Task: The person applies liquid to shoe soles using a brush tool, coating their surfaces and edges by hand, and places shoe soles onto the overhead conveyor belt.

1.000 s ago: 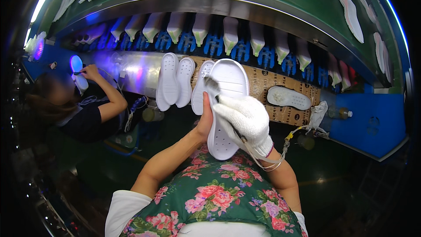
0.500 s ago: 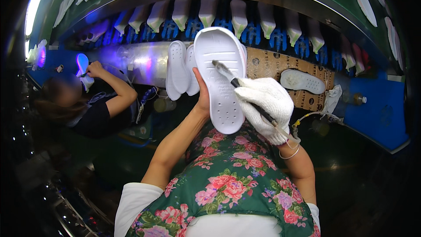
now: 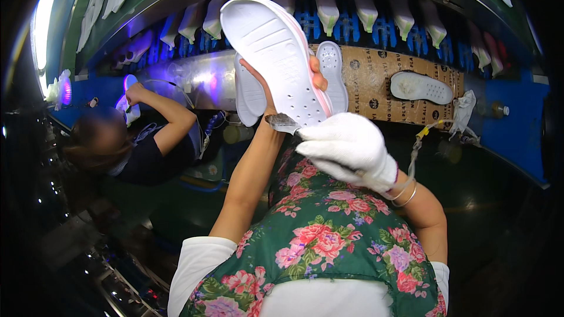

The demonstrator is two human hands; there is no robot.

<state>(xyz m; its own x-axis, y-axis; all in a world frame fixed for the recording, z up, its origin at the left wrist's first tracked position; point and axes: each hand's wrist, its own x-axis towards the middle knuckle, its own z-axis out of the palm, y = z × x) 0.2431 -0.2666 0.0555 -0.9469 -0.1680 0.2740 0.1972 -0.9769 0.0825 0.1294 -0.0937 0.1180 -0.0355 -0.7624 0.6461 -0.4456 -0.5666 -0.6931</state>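
Observation:
My left hand (image 3: 318,74) is wrapped round a white shoe sole (image 3: 267,47), holding it tilted with its grooved, recessed inner face toward me. A pinkish band runs along the sole's right side wall, and small holes dot its lower end. In a white knitted glove, my right hand (image 3: 349,149) grips a brush, whose dark flat bristles (image 3: 283,122) are at the sole's lower end. Whether the bristles touch the sole I cannot tell. The glove hides most of the brush handle. A thin clear tube (image 3: 413,155) runs by my right wrist.
Other white soles (image 3: 249,91) lie behind the held one, with another sole (image 3: 333,70) to its right. One more sole (image 3: 422,87) rests on brown cardboard (image 3: 370,97), beside a white cloth (image 3: 464,111). Shoe-shaped pieces (image 3: 326,9) line blue holders. At left, a co-worker's arm (image 3: 170,114) reaches forward.
The held sole has moved up and left and turned, so its pinkish side now shows. My right hand has brought the brush down from mid-sole to the holed end.

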